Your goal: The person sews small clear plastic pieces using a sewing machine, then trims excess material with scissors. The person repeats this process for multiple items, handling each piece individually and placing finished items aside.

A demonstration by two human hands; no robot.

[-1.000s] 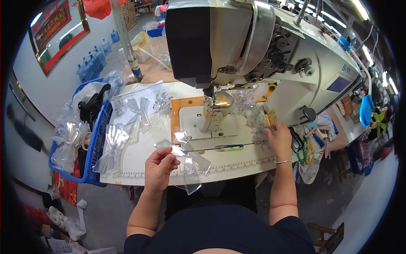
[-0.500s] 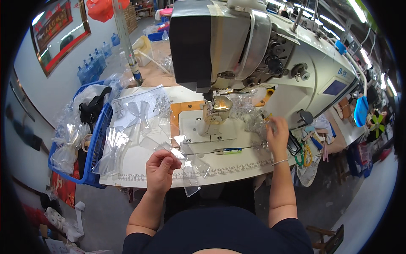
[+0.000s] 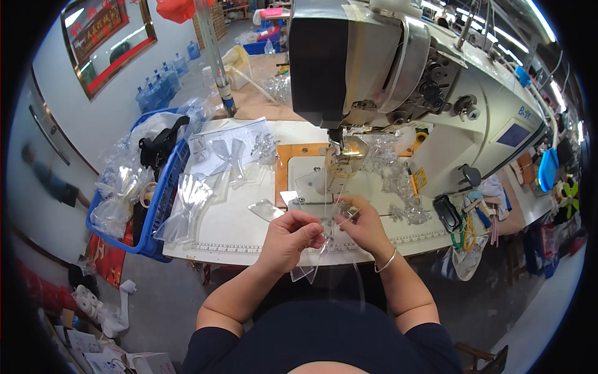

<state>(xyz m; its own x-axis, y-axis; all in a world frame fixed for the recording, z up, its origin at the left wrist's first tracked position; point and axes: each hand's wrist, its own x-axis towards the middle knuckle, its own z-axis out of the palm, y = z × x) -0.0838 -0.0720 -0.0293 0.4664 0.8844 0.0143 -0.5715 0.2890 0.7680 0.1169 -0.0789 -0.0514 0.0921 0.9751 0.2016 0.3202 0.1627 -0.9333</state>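
My left hand (image 3: pixel 291 235) is closed in a pinch on a clear plastic strip piece (image 3: pixel 304 273), whose flat pointed ends hang below the fingers at the table's front edge. Close beside it, my right hand (image 3: pixel 364 225) is also closed, pinching a small shiny piece (image 3: pixel 351 212) too small to name exactly. The hands almost meet in front of the sewing machine (image 3: pixel 349 165), below its needle area. Another clear plastic piece (image 3: pixel 266 210) lies left of the fingers. A pile of small clear, glittering pieces (image 3: pixel 398 184) rests right of the machine's post.
At the left stands a blue basket (image 3: pixel 149 227) filled with plastic bags and a black strap. Fanned clear plastic pieces (image 3: pixel 190 206) and a paper sheet (image 3: pixel 246 134) lie nearby. Right of the pile are scissors with green handles (image 3: pixel 459 237). A ruler strip (image 3: pixel 230 249) runs along the front edge.
My right hand has come from the glittering pile to my left hand, with a small shiny piece in its fingers. My left hand has moved right with the clear plastic piece. The view has shifted.
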